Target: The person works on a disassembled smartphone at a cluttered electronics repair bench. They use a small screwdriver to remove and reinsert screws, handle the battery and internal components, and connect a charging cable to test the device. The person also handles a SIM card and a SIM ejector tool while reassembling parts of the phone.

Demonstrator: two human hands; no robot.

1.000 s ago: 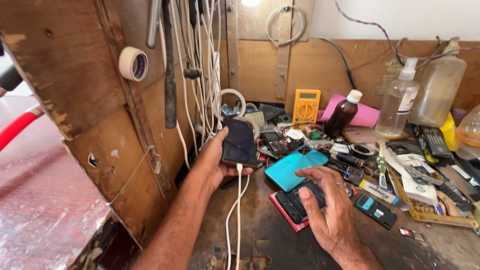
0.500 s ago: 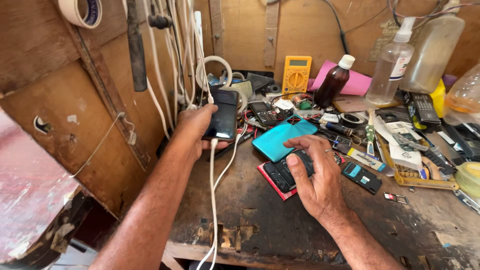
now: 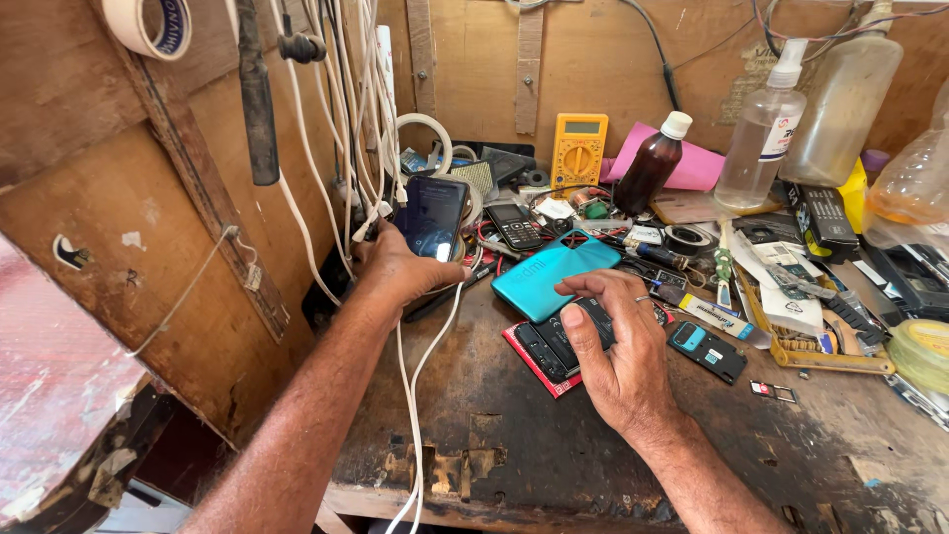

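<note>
Clearly the left hand (image 3: 395, 272) grips a corded smartphone (image 3: 431, 218) mid-frame; the right hand (image 3: 613, 346) pins an opened phone (image 3: 554, 346). That white cable (image 3: 415, 396) could snag.

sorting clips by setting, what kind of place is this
Most likely a small phone repair bench. The left hand holds a smartphone on a white cable, the right hand presses an opened phone, and a yellow multimeter stands among loose parts on the worn wooden workbench.
</note>
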